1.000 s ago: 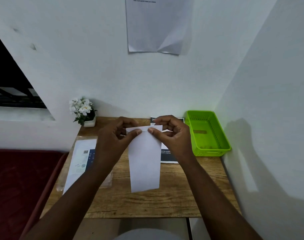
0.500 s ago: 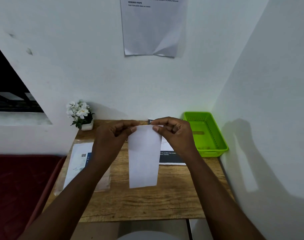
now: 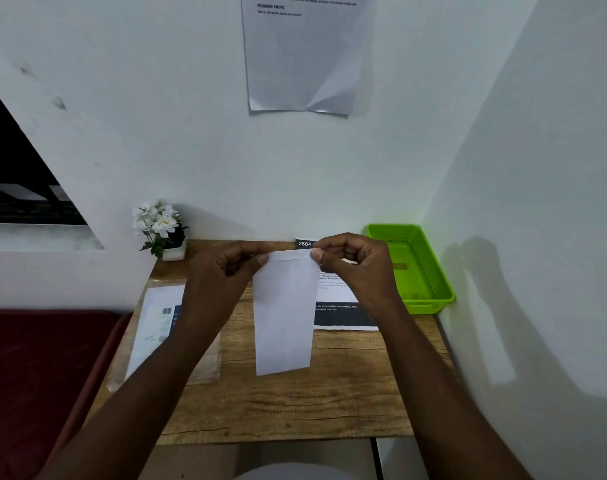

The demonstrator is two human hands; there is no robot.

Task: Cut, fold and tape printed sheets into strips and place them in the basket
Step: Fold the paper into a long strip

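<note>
Your left hand point(image 3: 226, 271) and right hand point(image 3: 350, 268) each pinch a top corner of the strip point(image 3: 283, 317), thumb and forefinger closed on the paper, the other fingers curled behind; the strip hangs upright between them over the middle of the table point(image 3: 295, 410), its lower end free and not clearly touching the wood. Compared with a second ago, the hands have risen a little toward the far edge and the strip has come up with them; its top edge now shows a narrow band across it, which looks like a small fold or a doubled layer, though you cannot tell from here whether tape sits on it. That suggests the fold is being squared up, with the corners aligned before a crease is pressed in; the cutting of this piece appears done.

The basket point(image 3: 430, 271) stands at the far right, well apart from the strip; one small piece seems to lie inside it. A printed sheet point(image 3: 343, 317) lies flat behind the strip, beside the right hand; a packet point(image 3: 156, 327) lies to the left, under your left forearm; a flower pot point(image 3: 172, 249) sits at the far left corner. Judging by this, the strip still needs creasing and taping before it goes right into the basket; keep both pinches level, or the fold will run askew.
</note>
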